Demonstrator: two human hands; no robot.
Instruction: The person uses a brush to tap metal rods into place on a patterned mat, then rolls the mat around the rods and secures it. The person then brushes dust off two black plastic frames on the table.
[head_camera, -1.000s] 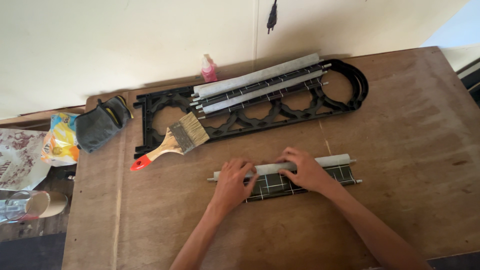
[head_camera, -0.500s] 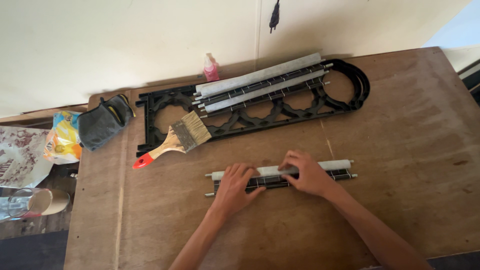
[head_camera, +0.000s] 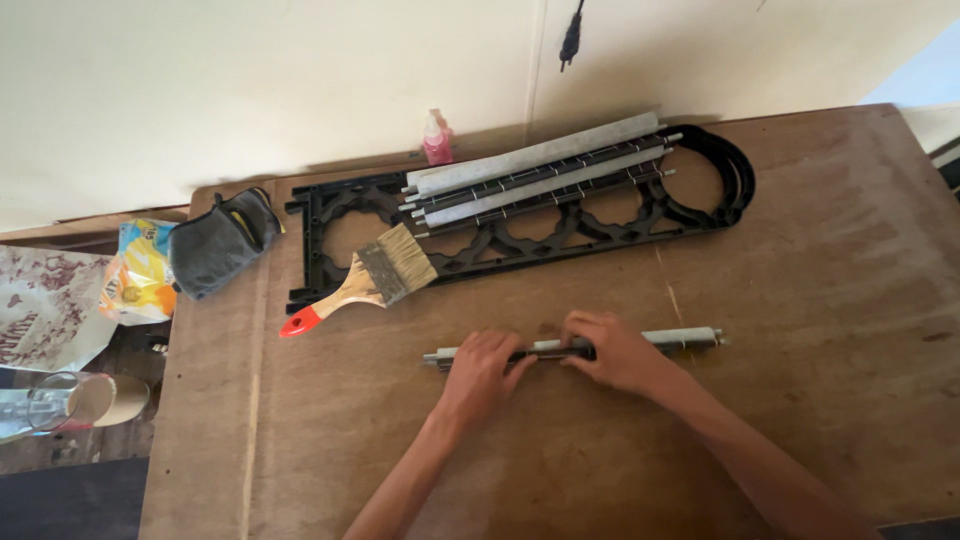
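Both hands rest on a long grey roller piece with dark rods (head_camera: 680, 338) lying across the middle of the wooden table (head_camera: 820, 300). My left hand (head_camera: 480, 370) presses on its left part, fingers curled over it. My right hand (head_camera: 612, 350) grips its middle, fingers wrapped on the rods. The piece looks folded flat, narrow, with only its right end and left tip showing.
A black plastic frame with round cut-outs (head_camera: 700, 190) lies at the back, several grey rollers (head_camera: 540, 170) stacked on it. A paintbrush with a red-tipped handle (head_camera: 370, 280) leans on the frame. A pink bottle (head_camera: 436, 138), a grey pouch (head_camera: 215, 245) and a snack bag (head_camera: 135, 280) sit at the left.
The piece under my hands went from a spread, wider panel showing a dark grid to a narrow folded bar. Both hands stayed on it, closing in toward each other.
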